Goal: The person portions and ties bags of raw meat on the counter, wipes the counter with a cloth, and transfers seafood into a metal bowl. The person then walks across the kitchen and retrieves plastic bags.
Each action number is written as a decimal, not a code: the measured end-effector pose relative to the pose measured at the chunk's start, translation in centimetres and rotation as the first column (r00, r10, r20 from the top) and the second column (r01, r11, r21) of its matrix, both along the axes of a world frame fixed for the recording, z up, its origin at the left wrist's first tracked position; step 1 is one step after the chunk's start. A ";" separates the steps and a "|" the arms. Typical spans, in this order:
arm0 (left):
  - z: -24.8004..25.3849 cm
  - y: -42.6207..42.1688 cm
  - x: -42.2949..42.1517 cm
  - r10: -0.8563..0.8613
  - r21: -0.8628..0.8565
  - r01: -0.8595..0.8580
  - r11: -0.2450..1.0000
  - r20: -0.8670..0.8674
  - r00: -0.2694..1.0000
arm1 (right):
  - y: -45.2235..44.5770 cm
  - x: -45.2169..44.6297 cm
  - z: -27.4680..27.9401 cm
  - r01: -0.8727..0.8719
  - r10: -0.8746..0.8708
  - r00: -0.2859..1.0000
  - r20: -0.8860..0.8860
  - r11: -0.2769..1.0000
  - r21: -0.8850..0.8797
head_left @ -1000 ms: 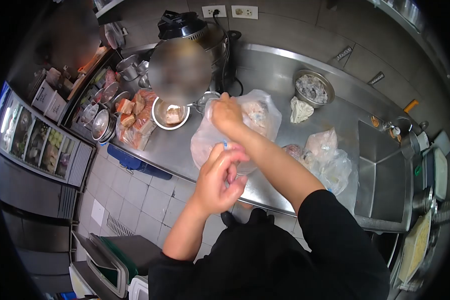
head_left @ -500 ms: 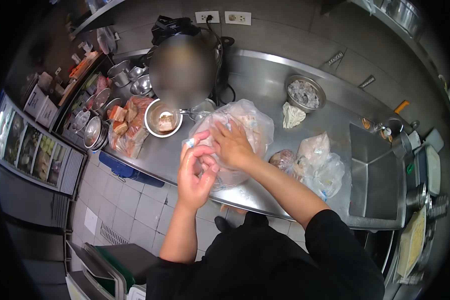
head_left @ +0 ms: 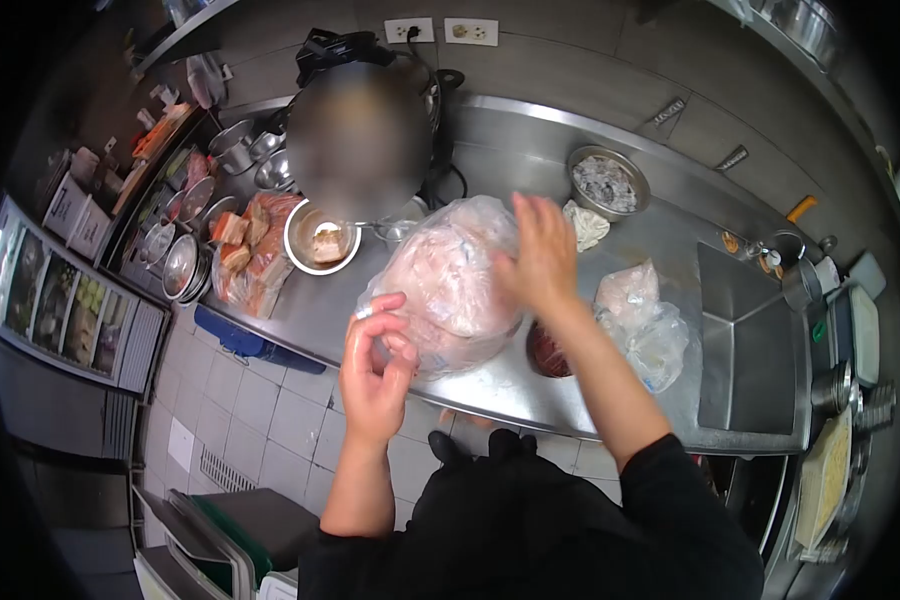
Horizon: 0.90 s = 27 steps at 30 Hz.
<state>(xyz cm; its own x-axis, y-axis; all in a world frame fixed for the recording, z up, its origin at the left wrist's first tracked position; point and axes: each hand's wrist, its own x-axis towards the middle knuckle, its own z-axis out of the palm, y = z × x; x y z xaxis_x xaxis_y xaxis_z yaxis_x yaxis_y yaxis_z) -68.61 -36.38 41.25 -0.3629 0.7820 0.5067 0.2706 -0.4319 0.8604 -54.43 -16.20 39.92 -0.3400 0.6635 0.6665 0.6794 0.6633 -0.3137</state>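
A large clear plastic bag (head_left: 450, 275) of pale pink contents lies on the steel counter near its front edge. At its lower left is my left hand (head_left: 375, 365), palm up with curled fingers; whether it pinches the plastic cannot be made out. My right hand (head_left: 545, 255) is at the bag's right side, fingers stretched out and spread, slightly blurred. Left of the bag, a white-rimmed bowl (head_left: 322, 236) holds a piece of meat. A dark red bagged item (head_left: 548, 352) lies beneath my right forearm, partly hidden.
Bagged meat chunks (head_left: 255, 255) and metal bowls (head_left: 182, 268) stand at the left. To the right are another clear bag (head_left: 655, 345), a metal bowl with grey contents (head_left: 605, 182), a cloth (head_left: 587, 226) and a sink (head_left: 750, 370). A blurred round shape is behind.
My right hand has moved from the top of the bag to its right side. The bag's plastic looks flatter and more spread around its contents. My left hand has lowered and shifted left.
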 end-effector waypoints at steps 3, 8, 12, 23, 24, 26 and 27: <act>2.2 0.5 0.0 0.115 -0.051 -0.104 0.993 0.304 0.946 | 5.8 0.1 -2.1 -0.123 0.139 0.976 0.166 0.987 -0.100; 5.6 2.0 -3.5 -0.016 0.097 -0.037 0.995 0.493 0.870 | 4.0 0.6 6.5 -0.871 -0.023 0.434 -0.901 0.243 -0.426; 7.7 4.8 -6.4 -0.040 0.063 0.015 0.998 0.418 0.908 | 2.8 1.9 7.9 -0.874 -0.128 0.423 -0.897 0.206 -0.441; 6.8 11.1 -5.9 -0.276 -0.150 0.263 0.953 -0.069 0.959 | -0.5 -0.4 8.7 -0.898 -0.126 0.440 -0.889 -0.057 -0.437; 6.9 11.3 -6.0 -0.239 -0.159 0.203 0.966 -0.249 0.939 | -1.0 -1.2 8.7 -0.869 -0.098 0.493 -0.865 -0.011 -0.494; 6.9 11.0 -6.3 -0.180 -0.128 0.139 0.982 -0.410 0.894 | -2.0 -2.6 7.9 -0.824 -0.031 0.563 -0.826 0.051 -0.564; 7.8 10.6 -6.3 -0.103 -0.069 0.078 0.995 -0.563 0.820 | -2.8 -3.2 7.3 -0.821 -0.039 0.567 -0.822 0.053 -0.569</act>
<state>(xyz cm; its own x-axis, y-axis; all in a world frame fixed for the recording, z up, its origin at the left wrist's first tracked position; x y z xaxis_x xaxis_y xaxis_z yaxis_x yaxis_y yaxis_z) -74.88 -25.73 49.03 0.0504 0.8215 0.5680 0.6762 -0.4466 0.5860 -57.61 -19.02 47.20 -0.6937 0.7134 -0.0994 -0.1795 -0.3049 -0.9353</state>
